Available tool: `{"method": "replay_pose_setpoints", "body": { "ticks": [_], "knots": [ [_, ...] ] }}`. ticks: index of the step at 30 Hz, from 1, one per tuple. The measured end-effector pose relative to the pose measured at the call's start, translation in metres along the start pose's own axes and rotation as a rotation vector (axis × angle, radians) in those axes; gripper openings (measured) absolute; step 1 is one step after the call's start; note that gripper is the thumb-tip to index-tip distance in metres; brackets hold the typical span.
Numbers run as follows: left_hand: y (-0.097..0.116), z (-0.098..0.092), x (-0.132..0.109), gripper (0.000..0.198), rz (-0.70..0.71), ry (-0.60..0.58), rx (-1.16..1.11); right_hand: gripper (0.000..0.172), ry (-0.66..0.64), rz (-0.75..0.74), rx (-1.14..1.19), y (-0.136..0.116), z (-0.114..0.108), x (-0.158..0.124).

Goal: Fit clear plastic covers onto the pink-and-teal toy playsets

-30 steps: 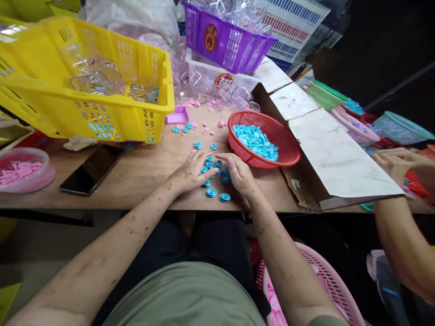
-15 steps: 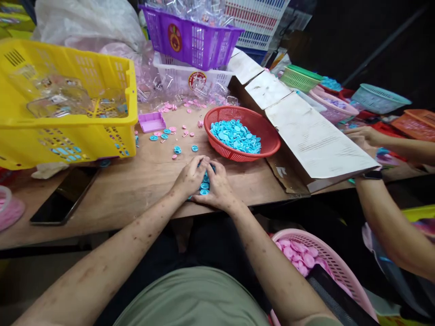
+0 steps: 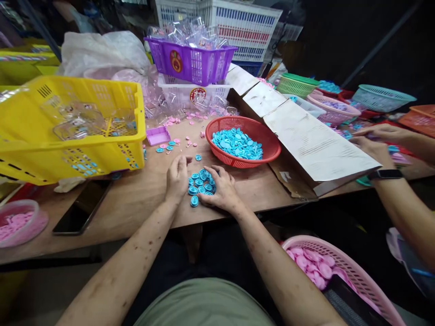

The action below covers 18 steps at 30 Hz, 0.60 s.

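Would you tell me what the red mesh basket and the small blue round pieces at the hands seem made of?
Small blue round pieces: likely moulded plastic, uniform colour, slight sheen. Red mesh basket: likely plastic too, glossy rim, moulded lattice wall.

Olive-green shirt point(image 3: 204, 303) across the belly, dark trousers point(image 3: 220, 249) beneath. Forearms bare down to left hand point(image 3: 176, 179) and right hand point(image 3: 221, 191).

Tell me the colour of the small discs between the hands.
The discs are blue; the head view shows them.
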<state>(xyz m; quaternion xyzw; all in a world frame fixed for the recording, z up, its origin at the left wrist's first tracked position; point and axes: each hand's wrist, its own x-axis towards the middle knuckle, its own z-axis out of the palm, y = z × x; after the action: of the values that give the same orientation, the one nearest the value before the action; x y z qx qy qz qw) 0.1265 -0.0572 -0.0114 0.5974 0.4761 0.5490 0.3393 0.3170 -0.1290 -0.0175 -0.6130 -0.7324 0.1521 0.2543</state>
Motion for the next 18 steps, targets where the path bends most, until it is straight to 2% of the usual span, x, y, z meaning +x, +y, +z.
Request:
{"method": "replay_pose_setpoints", "body": {
  "ticks": [2, 4, 6, 8, 10, 12, 14, 16, 18],
  "knots": [
    [-0.001, -0.018, 0.021, 0.033, 0.125, -0.051, 0.21, 0.109, 0.026, -0.014, 0.017, 0.002, 0.001, -0.002],
    [-0.005, -0.029, 0.046, 0.032, 0.186, -0.159, 0.466, 0.11, 0.048, -0.041, -0.001, 0.001, 0.004, -0.003],
    [-0.01, -0.03, 0.069, 0.031, 0.176, -0.286, 0.636, 0.112, 0.044, -0.071, -0.039, -0.003, 0.009, -0.004],
    [-0.012, -0.028, 0.086, 0.023, 0.148, -0.368, 0.681, 0.112, 0.02, -0.094, -0.062, -0.008, 0.013, -0.004],
    [-0.01, -0.03, 0.092, 0.019, 0.148, -0.389, 0.679, 0.108, 0.001, -0.107, -0.062, -0.012, 0.015, -0.004],
    [-0.005, -0.04, 0.086, 0.022, 0.165, -0.394, 0.674, 0.103, 0.001, -0.115, -0.052, -0.015, 0.015, -0.006],
    [-0.002, -0.058, 0.066, 0.027, 0.201, -0.391, 0.656, 0.103, 0.013, -0.122, -0.036, -0.017, 0.016, -0.008],
    [-0.005, -0.074, 0.037, 0.035, 0.249, -0.397, 0.616, 0.113, 0.018, -0.129, -0.017, -0.019, 0.018, -0.01],
    [-0.013, -0.083, 0.005, 0.047, 0.26, -0.421, 0.552, 0.127, 0.006, -0.13, 0.0, -0.023, 0.021, -0.01]
  ]
}}
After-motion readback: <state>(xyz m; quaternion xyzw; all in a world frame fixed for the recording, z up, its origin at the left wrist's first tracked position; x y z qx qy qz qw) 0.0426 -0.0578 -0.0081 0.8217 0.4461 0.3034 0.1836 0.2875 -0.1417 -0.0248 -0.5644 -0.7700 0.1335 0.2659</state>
